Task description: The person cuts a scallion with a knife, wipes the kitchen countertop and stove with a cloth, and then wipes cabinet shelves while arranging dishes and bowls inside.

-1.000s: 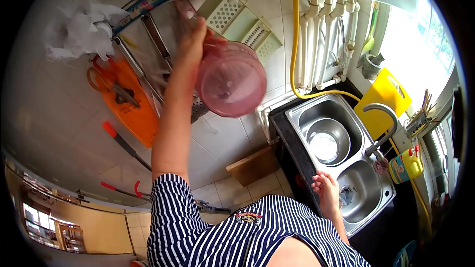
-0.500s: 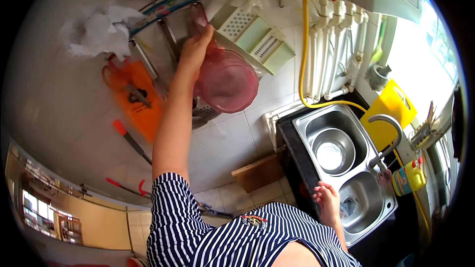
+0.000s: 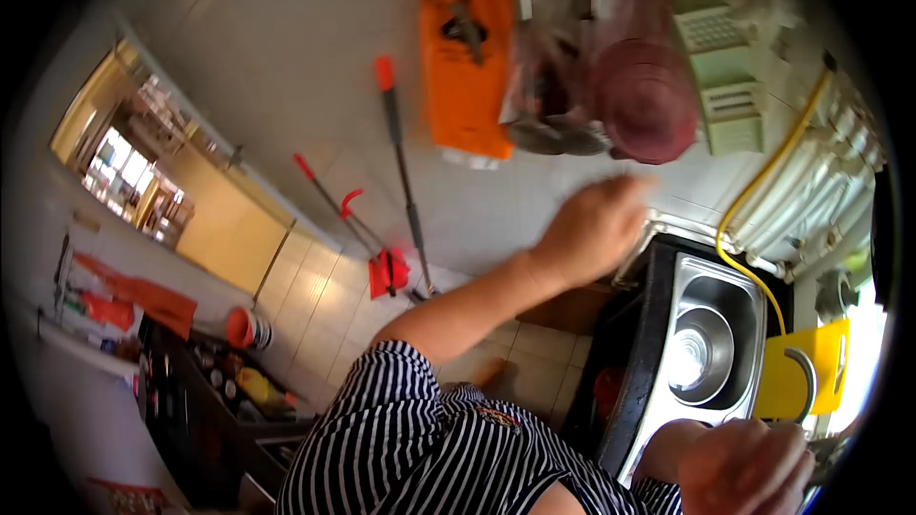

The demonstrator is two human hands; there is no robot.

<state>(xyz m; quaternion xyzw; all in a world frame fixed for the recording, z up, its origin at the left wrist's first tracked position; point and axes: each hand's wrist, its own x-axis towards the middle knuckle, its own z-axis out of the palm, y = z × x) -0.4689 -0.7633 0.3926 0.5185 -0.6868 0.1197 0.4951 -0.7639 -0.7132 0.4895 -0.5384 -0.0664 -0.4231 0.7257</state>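
My left hand point(image 3: 596, 229) is in mid-air in front of the tiled wall, just below a pink see-through plastic dipper point(image 3: 644, 100) that hangs there. A gap shows between hand and dipper. The fingers are curled but smeared by motion, so their grip is unclear. At the lower right, my right hand point(image 3: 749, 469) is raised in front of the sink's near part, also blurred, its fingers bent. Beyond it, a metal bowl point(image 3: 720, 353) sits in the steel sink point(image 3: 754, 291). The faucet point(image 3: 809, 381) is partly covered by this hand.
Beside the dipper hang an orange bag point(image 3: 458, 100), scissors point(image 3: 463, 24), metal utensils point(image 3: 539, 136) and a green grater point(image 3: 730, 72). A yellow hose point(image 3: 768, 181) runs to the sink, near a yellow board point(image 3: 830, 367). Red-handled tools point(image 3: 396, 153) lean on the wall; a bucket point(image 3: 248, 327) stands left.
My left hand has let go of the dipper's handle and come down, leaving it hanging. My right hand has risen closer to the camera. The view has swung left.
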